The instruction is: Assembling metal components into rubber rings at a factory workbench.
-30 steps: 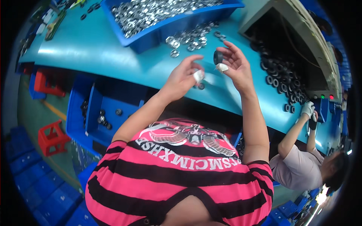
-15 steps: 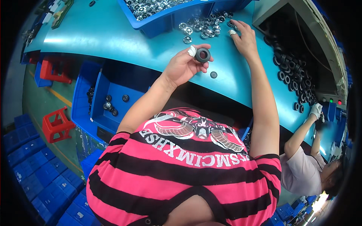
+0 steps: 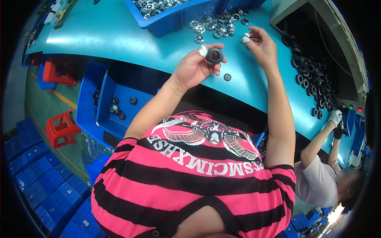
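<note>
My left hand (image 3: 190,70), with white wrapping on the thumb, holds a black rubber tyre ring (image 3: 214,62) between thumb and fingers, its hole facing up. Over the blue-green table, my right hand (image 3: 265,49) pinches a small shiny chrome wheel hub (image 3: 247,36) at its fingertips; the fingers partly cover it. White wrapping also shows on that thumb. Loose chrome hubs (image 3: 218,33) lie scattered beyond both hands. A small black disc (image 3: 227,77) rests on the table just right of and below the tyre ring.
A blue bin (image 3: 158,29) full of chrome hubs stands at the far edge. Many black tyre rings (image 3: 313,81) are heaped at the right, by a machine opening. Below the table's left edge, a blue crate (image 3: 127,89) holds several wheels. A co-worker's gloved hand (image 3: 335,116) is far right.
My right hand has drawn back from the loose hubs towards me, and a chrome hub now shows in its fingertips. My left hand with the tyre ring has hardly moved.
</note>
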The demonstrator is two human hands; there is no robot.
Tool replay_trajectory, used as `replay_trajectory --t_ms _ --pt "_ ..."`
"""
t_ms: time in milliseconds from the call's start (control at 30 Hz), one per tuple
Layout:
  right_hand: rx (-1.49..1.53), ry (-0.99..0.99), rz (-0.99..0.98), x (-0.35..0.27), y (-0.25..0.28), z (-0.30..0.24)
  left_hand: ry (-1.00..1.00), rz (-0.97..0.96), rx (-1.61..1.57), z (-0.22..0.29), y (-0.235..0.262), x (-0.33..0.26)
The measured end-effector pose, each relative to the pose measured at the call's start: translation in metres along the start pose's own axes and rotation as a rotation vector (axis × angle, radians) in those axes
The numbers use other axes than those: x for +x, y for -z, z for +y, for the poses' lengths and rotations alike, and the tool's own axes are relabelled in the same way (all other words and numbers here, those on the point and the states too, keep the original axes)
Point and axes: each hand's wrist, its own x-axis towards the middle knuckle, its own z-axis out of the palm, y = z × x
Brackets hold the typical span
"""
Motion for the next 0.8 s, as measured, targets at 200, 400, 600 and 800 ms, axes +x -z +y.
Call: replay_trajectory --t_ms 200,400,600,800 --pt "0.592 -0.145 -0.233 -0.058 -0.005 -0.039 -0.012 0.017 0.006 -0.001 0.002 -0.001" --pt "0.735 -0.198 -0.219 -0.076 -0.014 -0.046 -0.038 0.045 0.049 -0.002 0.004 0.000" --pt "0.732 -0.166 -0.156 -0.081 -0.022 -0.051 -0.033 0.055 0.051 -0.002 0.003 -0.001" --pt "0.430 0.011 -0.068 -0.086 -0.030 -0.059 -0.053 0.088 0.041 -0.004 0.002 0.000"
